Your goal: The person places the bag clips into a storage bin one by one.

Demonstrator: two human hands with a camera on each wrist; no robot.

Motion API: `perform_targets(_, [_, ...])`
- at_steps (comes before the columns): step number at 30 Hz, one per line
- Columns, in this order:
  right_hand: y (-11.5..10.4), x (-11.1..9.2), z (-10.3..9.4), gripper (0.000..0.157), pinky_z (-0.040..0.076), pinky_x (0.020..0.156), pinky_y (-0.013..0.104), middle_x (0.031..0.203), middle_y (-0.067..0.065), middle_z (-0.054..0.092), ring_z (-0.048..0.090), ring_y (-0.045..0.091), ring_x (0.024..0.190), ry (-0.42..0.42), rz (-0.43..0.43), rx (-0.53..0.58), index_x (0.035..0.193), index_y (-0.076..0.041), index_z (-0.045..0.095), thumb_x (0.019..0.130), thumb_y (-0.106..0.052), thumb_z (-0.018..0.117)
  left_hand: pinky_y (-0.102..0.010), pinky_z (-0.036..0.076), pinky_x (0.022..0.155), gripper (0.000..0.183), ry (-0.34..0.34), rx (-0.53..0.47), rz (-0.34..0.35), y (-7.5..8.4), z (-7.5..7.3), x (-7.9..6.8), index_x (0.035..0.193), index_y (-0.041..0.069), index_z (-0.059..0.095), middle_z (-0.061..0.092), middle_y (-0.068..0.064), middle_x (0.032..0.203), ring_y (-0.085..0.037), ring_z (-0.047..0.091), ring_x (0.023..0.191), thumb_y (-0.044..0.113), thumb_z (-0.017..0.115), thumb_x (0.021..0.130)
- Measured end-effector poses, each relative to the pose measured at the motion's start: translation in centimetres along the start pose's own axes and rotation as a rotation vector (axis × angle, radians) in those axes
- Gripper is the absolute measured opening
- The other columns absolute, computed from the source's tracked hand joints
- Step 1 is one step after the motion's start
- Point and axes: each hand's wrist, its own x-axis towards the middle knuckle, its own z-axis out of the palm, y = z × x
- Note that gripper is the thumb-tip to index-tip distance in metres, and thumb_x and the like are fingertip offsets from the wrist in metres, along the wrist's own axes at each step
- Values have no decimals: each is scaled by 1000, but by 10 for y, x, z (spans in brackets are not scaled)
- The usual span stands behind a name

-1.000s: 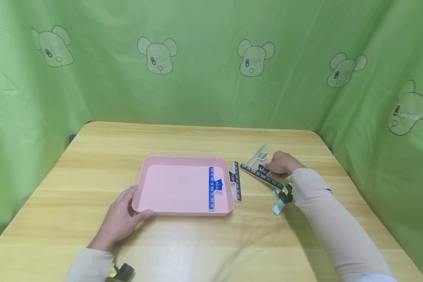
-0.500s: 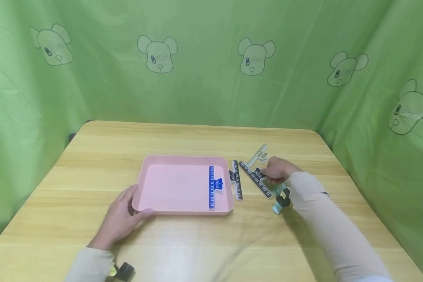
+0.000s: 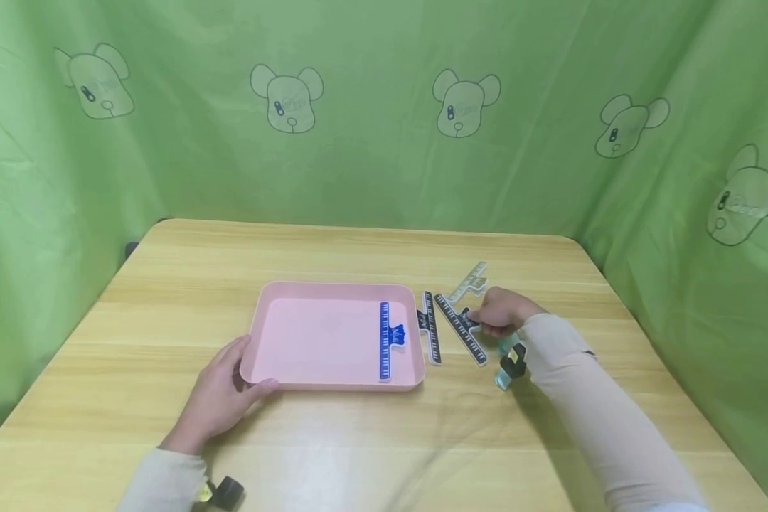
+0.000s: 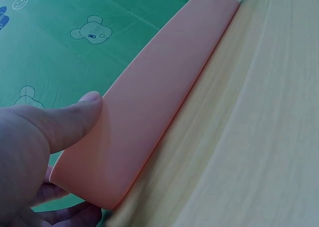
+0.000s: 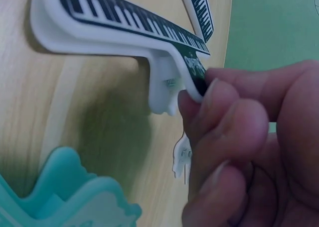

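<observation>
In the head view my left hand holds the near left corner of a pink tray. The left wrist view has the thumb on the rim of the tray, with the other fingers round the corner. My right hand pinches one handle of a black clip printed with piano keys. Up close, the black clip's two handles stand apart, with thumb and fingertips on the upper one. A blue piano-key clip lies inside the tray at its right.
Another black clip lies against the tray's right wall. Beyond the held clip is a pale clip. A turquoise clip, partly hidden by the right wrist camera, lies on the wooden table. A green curtain surrounds the table.
My right hand has drawn slightly nearer and left, turning the held black clip so its near end points more towards me. The left hand and tray stay put.
</observation>
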Motion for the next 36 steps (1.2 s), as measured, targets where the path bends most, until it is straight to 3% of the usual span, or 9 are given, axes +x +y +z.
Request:
perform_targets(22, [-4,-4,-2,33,39,45,17,55,-3,51,42,7,47,17,-109,38,65,-10,54,97,-20,58,-62,32,106,85,3,10,10,1,0,0,144,-4,38,41,-26,145,-46,38,131,39,77,83])
perform_targets(36, [-14,-8,-3,31,42,47,19,59,-1,52,45,9,50,62,-114,22,67,-9,54,96,-20,58,-62,32,106,84,10,2,13,-1,2,0,144,-3,38,41,-25,145,-45,38,131,39,77,82])
